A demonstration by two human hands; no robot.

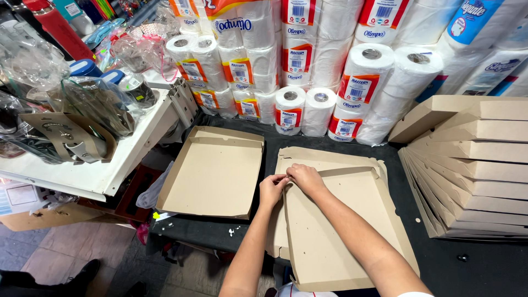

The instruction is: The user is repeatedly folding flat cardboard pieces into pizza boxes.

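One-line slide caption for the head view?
Both hands, left and right, fold a corner of a flat cardboard box beside a finished tray.

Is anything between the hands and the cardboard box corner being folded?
Nothing visible. The left hand and right hand both already pinch the far-left corner of the flat cardboard box. The folded open box lies apart to the left, the stack of folded boxes to the right.

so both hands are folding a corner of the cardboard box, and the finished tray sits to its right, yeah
Not quite: the head view shows both hands, left hand and right hand, at a corner of the cardboard box, but the finished tray sits to its left.
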